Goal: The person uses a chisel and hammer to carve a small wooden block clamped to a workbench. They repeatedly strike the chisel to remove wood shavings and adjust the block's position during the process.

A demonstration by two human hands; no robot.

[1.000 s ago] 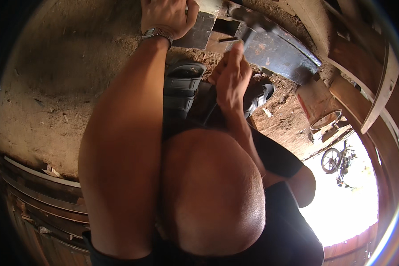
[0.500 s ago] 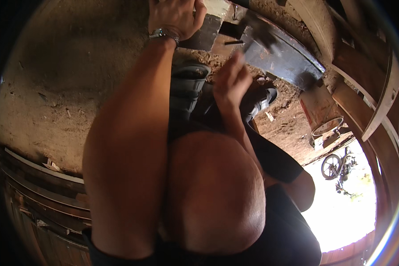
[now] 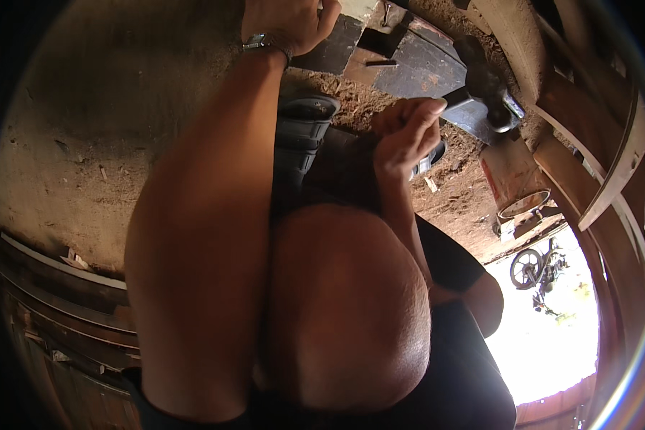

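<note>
My right hand (image 3: 408,136) is closed round the handle of a hammer (image 3: 486,84). The dark hammer head, with one shiny end, is held out to the right above the end of a scuffed dark plate (image 3: 423,68). My left hand (image 3: 287,20), with a metal-banded watch (image 3: 258,41) at the wrist, is at the top edge beside a dark square piece (image 3: 335,49). Its fingertips run out of the picture, so whether it grips anything is hidden. A short dark rod (image 3: 381,63) lies on a brownish board (image 3: 362,66) between the hands.
My sandalled foot (image 3: 304,118) and knees fill the middle. Wood chips litter the dirt floor (image 3: 459,179). Curved wooden pieces (image 3: 623,150) stand along the right, near a round rim (image 3: 524,204). Planks (image 3: 64,279) lie at lower left. A motorcycle (image 3: 537,269) stands outside in bright light.
My right hand has moved a little to the right. The hammer, blurred over the plate before, has swung right and now shows sharply. My left hand stays almost in place.
</note>
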